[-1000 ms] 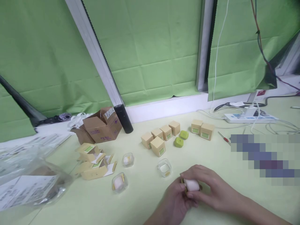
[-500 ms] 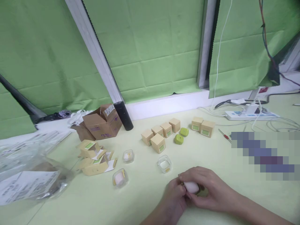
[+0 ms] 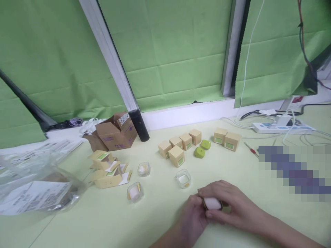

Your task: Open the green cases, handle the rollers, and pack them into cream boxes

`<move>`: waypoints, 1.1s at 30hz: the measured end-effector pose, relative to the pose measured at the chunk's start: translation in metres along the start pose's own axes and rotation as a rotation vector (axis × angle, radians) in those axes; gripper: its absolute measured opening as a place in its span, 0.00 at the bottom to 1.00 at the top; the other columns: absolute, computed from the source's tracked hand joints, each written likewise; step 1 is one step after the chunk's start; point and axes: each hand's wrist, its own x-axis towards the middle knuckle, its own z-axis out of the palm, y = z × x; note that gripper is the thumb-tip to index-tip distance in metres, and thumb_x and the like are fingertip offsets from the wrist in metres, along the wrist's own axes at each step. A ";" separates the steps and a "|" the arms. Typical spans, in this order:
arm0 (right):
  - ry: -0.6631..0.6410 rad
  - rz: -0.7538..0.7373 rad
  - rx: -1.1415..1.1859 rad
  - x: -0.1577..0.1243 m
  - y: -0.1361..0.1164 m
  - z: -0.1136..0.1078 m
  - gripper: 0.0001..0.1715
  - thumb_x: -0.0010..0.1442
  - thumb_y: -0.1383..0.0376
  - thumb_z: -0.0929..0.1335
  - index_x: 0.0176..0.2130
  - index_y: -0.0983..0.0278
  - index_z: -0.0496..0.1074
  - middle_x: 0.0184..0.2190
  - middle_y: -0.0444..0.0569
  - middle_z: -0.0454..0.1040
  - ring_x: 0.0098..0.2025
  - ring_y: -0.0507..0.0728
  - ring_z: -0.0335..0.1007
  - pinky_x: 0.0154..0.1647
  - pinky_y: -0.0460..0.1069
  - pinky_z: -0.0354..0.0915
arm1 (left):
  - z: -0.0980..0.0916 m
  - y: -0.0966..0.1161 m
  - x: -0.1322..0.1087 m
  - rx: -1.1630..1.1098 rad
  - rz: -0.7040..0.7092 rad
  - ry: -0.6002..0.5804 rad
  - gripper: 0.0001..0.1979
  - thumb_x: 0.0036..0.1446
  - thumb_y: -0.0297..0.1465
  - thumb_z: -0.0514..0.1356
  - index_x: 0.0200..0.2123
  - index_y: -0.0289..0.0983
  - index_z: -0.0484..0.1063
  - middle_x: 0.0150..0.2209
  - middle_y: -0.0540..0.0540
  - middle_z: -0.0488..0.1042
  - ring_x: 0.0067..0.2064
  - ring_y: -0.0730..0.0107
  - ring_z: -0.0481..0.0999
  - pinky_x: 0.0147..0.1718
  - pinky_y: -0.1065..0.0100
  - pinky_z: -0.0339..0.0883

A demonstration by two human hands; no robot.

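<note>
Low at the right of centre, my left hand [image 3: 193,215] and my right hand [image 3: 230,201] meet around a small item with a white face and dark rim [image 3: 212,203]. Fingers of both hands wrap its edges, and part of it is hidden. Just beyond my hands lies a clear plastic case [image 3: 183,179]. Two more clear cases, one holding something pinkish [image 3: 134,192] and one holding a small white item [image 3: 143,169], sit to the left. Two green rounded cases [image 3: 200,152] [image 3: 206,144] rest beside small tan boxes [image 3: 177,156].
Opened tan boxes [image 3: 107,175], a brown carton [image 3: 116,134] and a black cylinder [image 3: 139,125] stand at left. A plastic bag [image 3: 38,193] lies far left. Two tan boxes [image 3: 232,142], a red-handled tool [image 3: 252,150] and a power strip [image 3: 283,128] are at right.
The white face of the held item is turned more toward the camera, and the fingers have shifted slightly around it. The whole view has moved a little.
</note>
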 end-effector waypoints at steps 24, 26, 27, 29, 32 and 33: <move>0.130 0.022 -0.117 0.000 -0.001 0.006 0.12 0.40 0.76 0.61 0.25 0.60 0.57 0.24 0.42 0.62 0.25 0.52 0.61 0.24 0.44 0.57 | -0.004 -0.016 0.004 0.234 0.061 0.067 0.26 0.43 0.43 0.67 0.33 0.41 0.53 0.18 0.60 0.67 0.12 0.83 0.61 0.08 0.80 0.59; 0.162 -0.001 -0.151 -0.001 -0.002 0.008 0.11 0.41 0.75 0.61 0.24 0.60 0.56 0.23 0.42 0.62 0.24 0.52 0.60 0.23 0.45 0.55 | -0.004 -0.016 0.004 0.229 0.064 0.053 0.26 0.43 0.43 0.67 0.34 0.41 0.52 0.18 0.60 0.67 0.12 0.83 0.61 0.09 0.80 0.60; 0.175 -0.011 -0.163 -0.002 -0.002 0.009 0.11 0.42 0.75 0.61 0.24 0.59 0.56 0.23 0.42 0.62 0.24 0.52 0.60 0.22 0.45 0.55 | -0.004 -0.015 0.005 0.228 0.063 0.045 0.25 0.43 0.43 0.66 0.34 0.41 0.52 0.18 0.60 0.67 0.12 0.83 0.61 0.09 0.80 0.60; 0.198 -0.027 -0.170 -0.003 -0.001 0.012 0.10 0.44 0.74 0.61 0.24 0.59 0.55 0.23 0.42 0.63 0.24 0.52 0.60 0.22 0.45 0.55 | -0.003 -0.014 0.005 0.220 0.055 0.043 0.24 0.44 0.41 0.66 0.34 0.41 0.52 0.18 0.60 0.67 0.12 0.83 0.61 0.09 0.80 0.60; 0.214 -0.045 -0.163 -0.003 0.001 0.013 0.11 0.45 0.75 0.61 0.24 0.59 0.56 0.23 0.43 0.63 0.24 0.52 0.60 0.22 0.45 0.55 | -0.003 -0.011 0.003 0.195 0.035 0.054 0.22 0.45 0.36 0.66 0.35 0.41 0.53 0.19 0.59 0.67 0.13 0.83 0.61 0.10 0.80 0.59; 0.211 -0.045 -0.155 -0.003 0.001 0.012 0.11 0.45 0.75 0.61 0.24 0.59 0.56 0.23 0.43 0.63 0.25 0.52 0.60 0.22 0.45 0.56 | -0.003 -0.009 0.002 0.191 0.027 0.052 0.22 0.46 0.35 0.65 0.36 0.41 0.53 0.20 0.59 0.68 0.13 0.83 0.61 0.10 0.80 0.59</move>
